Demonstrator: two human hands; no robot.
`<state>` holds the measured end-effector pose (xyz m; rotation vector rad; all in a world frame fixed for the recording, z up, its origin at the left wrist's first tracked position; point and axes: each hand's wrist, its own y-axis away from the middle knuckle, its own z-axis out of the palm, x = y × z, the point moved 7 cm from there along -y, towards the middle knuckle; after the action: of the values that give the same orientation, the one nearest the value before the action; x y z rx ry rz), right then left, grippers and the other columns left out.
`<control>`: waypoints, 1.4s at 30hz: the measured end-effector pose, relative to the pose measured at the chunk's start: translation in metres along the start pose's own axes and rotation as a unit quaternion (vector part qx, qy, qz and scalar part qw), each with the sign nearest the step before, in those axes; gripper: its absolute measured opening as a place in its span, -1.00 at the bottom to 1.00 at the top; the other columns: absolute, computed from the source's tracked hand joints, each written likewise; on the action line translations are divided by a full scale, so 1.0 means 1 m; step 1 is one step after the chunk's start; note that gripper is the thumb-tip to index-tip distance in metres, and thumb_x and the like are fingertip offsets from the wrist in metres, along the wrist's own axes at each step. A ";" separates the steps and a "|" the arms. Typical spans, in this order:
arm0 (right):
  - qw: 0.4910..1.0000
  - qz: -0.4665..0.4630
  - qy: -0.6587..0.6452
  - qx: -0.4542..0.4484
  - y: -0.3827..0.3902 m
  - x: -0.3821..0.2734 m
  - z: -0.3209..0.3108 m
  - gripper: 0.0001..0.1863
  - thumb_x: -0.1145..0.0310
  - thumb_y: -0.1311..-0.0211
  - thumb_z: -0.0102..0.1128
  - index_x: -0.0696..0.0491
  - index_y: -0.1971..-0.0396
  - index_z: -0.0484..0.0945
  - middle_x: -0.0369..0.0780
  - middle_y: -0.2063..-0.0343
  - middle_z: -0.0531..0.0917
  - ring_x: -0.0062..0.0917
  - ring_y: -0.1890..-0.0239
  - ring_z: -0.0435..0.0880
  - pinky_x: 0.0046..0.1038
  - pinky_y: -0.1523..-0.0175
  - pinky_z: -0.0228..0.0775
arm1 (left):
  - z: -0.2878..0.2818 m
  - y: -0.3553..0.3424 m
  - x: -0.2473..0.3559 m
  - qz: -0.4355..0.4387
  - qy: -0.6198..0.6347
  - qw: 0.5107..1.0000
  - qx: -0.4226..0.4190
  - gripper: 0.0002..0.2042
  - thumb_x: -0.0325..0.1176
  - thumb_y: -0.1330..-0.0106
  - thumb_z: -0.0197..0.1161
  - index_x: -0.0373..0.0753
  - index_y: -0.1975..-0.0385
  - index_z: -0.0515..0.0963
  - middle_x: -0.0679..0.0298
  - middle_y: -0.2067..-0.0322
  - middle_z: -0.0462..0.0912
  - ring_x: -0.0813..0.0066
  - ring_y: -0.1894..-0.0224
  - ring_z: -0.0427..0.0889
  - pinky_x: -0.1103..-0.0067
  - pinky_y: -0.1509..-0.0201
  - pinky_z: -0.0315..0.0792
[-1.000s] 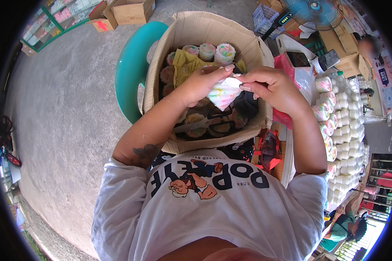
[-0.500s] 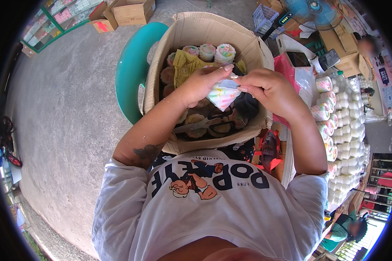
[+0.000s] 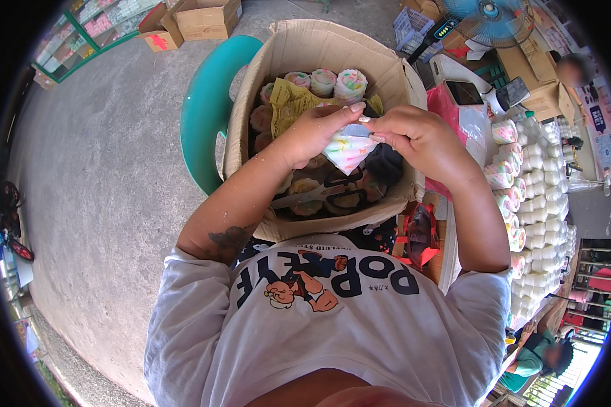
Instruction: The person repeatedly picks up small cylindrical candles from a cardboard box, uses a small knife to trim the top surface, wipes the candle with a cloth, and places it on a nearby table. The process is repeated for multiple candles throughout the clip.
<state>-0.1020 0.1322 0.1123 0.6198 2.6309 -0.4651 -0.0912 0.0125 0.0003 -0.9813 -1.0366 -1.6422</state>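
Observation:
Over an open cardboard box (image 3: 273,39), my left hand (image 3: 319,132) and my right hand (image 3: 411,136) pinch a white wrapped piece with pastel patterning (image 3: 346,153) at its upper end, where a grayish flap shows between the fingertips. Its lower part tapers downward. Inside the box, similar pastel ruffled rolls (image 3: 349,86) stand along the back, beside crumpled yellow printed paper (image 3: 288,98). Scissors (image 3: 336,203) with black handles lie low in the box, next to dark cloth (image 3: 385,166).
A teal chair (image 3: 200,122) stands left of the box on a concrete floor (image 3: 102,190). At right are a phone (image 3: 464,92), stacked white cups (image 3: 543,217), pink plastic (image 3: 441,115) and a fan (image 3: 489,24). A person in green (image 3: 526,363) is at lower right; another person (image 3: 574,71) is upper right.
My right thumb and fingers have shifted slightly up and toward my left hand. The white top of the held piece now looks grayer and flatter between my fingertips.

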 end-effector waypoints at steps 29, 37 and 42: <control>1.000 -0.003 0.004 -0.002 0.005 0.004 0.000 -0.85 0.41 -0.14 0.19 0.03 0.27 0.59 -0.19 0.34 0.62 -0.26 0.25 0.61 -0.31 0.17 0.44 | 0.000 -0.001 -0.004 -0.012 -0.021 1.000 0.011 -0.46 0.06 -0.26 0.18 -0.31 -0.03 0.47 0.21 0.16 0.61 0.51 0.17 0.61 0.58 0.10 0.45; 1.000 -0.002 0.018 -0.010 0.005 0.003 0.001 -0.84 0.43 -0.13 0.20 0.03 0.27 0.60 -0.20 0.33 0.62 -0.28 0.25 0.61 -0.33 0.18 0.45 | 0.001 -0.001 -0.002 -0.004 -0.017 1.000 0.008 -0.47 0.06 -0.26 0.18 -0.30 -0.01 0.48 0.21 0.16 0.61 0.51 0.17 0.61 0.59 0.09 0.45; 1.000 -0.016 0.011 -0.025 0.004 0.004 0.003 -0.86 0.42 -0.13 0.19 0.03 0.28 0.60 -0.20 0.33 0.62 -0.28 0.25 0.60 -0.34 0.17 0.44 | 0.001 0.000 -0.004 -0.023 -0.024 0.999 -0.004 -0.47 0.06 -0.26 0.18 -0.30 -0.01 0.49 0.21 0.16 0.61 0.51 0.17 0.60 0.59 0.10 0.45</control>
<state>-0.1029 0.1359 0.1067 0.5716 2.6670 -0.4037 -0.0901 0.0146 -0.0028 -1.0123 -1.0928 -1.6691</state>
